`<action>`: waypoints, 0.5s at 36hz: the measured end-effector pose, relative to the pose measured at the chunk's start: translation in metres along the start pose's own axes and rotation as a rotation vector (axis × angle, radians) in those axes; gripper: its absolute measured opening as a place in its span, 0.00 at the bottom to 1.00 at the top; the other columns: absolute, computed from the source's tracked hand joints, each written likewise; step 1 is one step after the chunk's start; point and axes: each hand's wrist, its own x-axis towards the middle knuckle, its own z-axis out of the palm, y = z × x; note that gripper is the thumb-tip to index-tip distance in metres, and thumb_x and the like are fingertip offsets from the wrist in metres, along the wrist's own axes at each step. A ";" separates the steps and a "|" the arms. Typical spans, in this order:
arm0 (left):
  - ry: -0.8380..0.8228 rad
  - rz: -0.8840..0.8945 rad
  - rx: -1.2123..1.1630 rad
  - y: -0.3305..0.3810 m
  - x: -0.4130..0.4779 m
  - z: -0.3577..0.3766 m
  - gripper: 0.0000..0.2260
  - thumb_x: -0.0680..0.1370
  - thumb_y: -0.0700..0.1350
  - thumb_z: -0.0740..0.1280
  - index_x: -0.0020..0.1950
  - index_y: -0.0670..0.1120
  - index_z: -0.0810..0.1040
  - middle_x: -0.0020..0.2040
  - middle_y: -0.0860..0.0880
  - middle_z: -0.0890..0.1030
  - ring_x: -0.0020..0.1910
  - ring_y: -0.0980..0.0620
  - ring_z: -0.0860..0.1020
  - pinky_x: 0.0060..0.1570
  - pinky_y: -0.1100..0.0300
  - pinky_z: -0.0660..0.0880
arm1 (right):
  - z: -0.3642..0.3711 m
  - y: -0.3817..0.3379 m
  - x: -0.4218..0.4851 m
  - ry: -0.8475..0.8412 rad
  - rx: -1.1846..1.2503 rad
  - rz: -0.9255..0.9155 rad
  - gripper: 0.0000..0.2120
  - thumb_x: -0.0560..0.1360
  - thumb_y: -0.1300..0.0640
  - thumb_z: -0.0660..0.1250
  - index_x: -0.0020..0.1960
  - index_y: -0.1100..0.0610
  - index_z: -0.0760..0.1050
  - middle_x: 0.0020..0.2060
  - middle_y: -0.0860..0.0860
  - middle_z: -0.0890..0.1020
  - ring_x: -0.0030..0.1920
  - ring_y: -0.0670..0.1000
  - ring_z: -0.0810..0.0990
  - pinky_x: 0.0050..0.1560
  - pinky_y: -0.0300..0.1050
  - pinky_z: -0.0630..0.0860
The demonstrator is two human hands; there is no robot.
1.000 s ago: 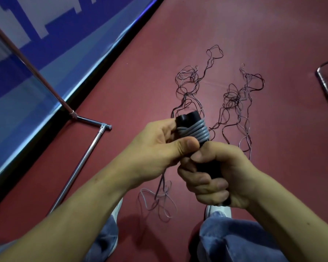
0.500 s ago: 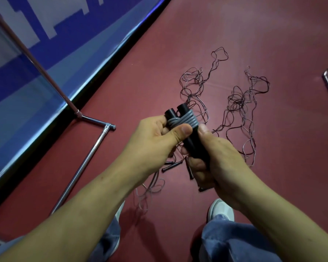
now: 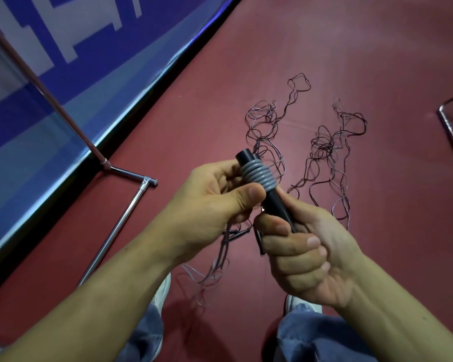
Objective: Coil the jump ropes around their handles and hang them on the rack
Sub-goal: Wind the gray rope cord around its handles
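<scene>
The two black handles (image 3: 272, 205) are at the centre of the frame, held side by side above the floor (image 3: 351, 48), top ends tilted toward the upper left. Grey rope (image 3: 258, 176) is wound in several tight turns round their upper part.

My left hand (image 3: 212, 207) holds at the coil, thumb pressed on the handles just below the turns, the other fingers curled behind them. My right hand (image 3: 306, 262) grips the lower part of the handles, its fingers (image 3: 285, 246) curled tightly round them.

Loose ropes (image 3: 327, 145), thin and dark, lie tangled on the red floor above and to the right of the hands; further strands trail below the left hand.

The chrome rack (image 3: 120, 223) stands at left of frame, its foot on the floor beside a blue and white banner (image 3: 63, 74). Jeans (image 3: 311, 335) and a white shoe (image 3: 162, 291) show along the bottom edge.
</scene>
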 end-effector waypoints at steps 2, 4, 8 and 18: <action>0.043 -0.003 0.027 -0.004 0.001 0.000 0.11 0.75 0.41 0.70 0.54 0.36 0.79 0.33 0.52 0.74 0.29 0.56 0.68 0.28 0.65 0.66 | 0.006 0.001 0.004 0.184 -0.139 -0.061 0.29 0.84 0.37 0.54 0.43 0.60 0.74 0.25 0.49 0.67 0.20 0.43 0.60 0.19 0.34 0.58; 0.093 -0.019 0.079 -0.005 0.002 0.001 0.08 0.78 0.38 0.70 0.53 0.34 0.79 0.32 0.51 0.75 0.28 0.56 0.69 0.28 0.65 0.68 | 0.008 0.005 0.012 0.492 -0.374 -0.199 0.28 0.81 0.36 0.55 0.44 0.60 0.76 0.27 0.52 0.69 0.22 0.47 0.65 0.22 0.37 0.61; 0.232 -0.078 0.248 -0.009 0.004 -0.001 0.03 0.76 0.39 0.74 0.47 0.43 0.81 0.28 0.55 0.76 0.26 0.54 0.70 0.31 0.59 0.68 | 0.001 0.006 0.021 0.808 -0.817 -0.471 0.25 0.80 0.39 0.59 0.48 0.60 0.79 0.33 0.56 0.79 0.30 0.54 0.75 0.33 0.46 0.73; 0.248 -0.067 0.151 -0.009 0.005 -0.005 0.14 0.71 0.52 0.77 0.50 0.43 0.82 0.26 0.54 0.72 0.25 0.54 0.66 0.27 0.61 0.63 | 0.010 0.013 0.020 0.793 -0.885 -0.601 0.27 0.75 0.35 0.59 0.43 0.61 0.76 0.24 0.49 0.65 0.23 0.47 0.59 0.26 0.38 0.54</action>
